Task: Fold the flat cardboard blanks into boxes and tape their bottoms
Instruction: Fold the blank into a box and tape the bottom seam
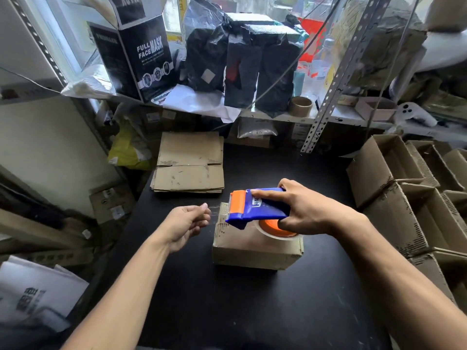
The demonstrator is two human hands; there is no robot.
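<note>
A small cardboard box (255, 245) sits in the middle of the black table (227, 311). The right hand (307, 210) grips a blue and orange tape dispenser (255, 207) just above the box top. Its long side runs left to right, and its orange toothed end points left. The left hand (185, 224) floats beside it, pinching a thin clear tape end (214, 207). Flat blanks (189, 162) lie stacked farther back

Two bare forearms are seen entering from the lower edge of the frame, one from the lower left and one from the lower right. No sleeve is shown on either. The left hand (187, 223) and the right hand (307, 210) are uncovered, without gloves, rings, watch or wristband. Short, unpainted fingernails can be made out.
</note>
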